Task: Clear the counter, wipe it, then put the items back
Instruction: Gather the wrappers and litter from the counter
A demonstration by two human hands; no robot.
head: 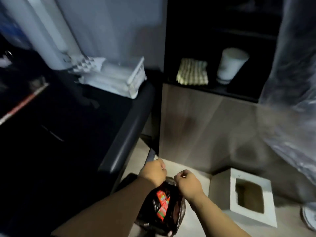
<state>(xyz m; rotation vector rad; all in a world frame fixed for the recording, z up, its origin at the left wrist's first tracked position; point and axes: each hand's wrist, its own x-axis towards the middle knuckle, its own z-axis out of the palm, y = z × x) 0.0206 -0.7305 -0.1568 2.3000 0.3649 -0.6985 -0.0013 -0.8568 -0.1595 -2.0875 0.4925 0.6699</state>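
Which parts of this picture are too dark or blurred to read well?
Head view: dim overall; the dark counter is almost black; the white plastic rack and white cup are smeared by blur; the black plastic bag is fairly sharp.

No lettering can be read; the print on the red packet in the black bag is blurred.

Both bare forearms reach into the lower middle of the view. The left forearm comes in from 7 o'clock and points toward 1 o'clock. The right forearm comes in from 5 o'clock and points toward 11 o'clock. The left hand and right hand are near each other, knuckles up, fingers curled into fists. Each grips the top of a black bag hanging beneath them, toward 6 o'clock.
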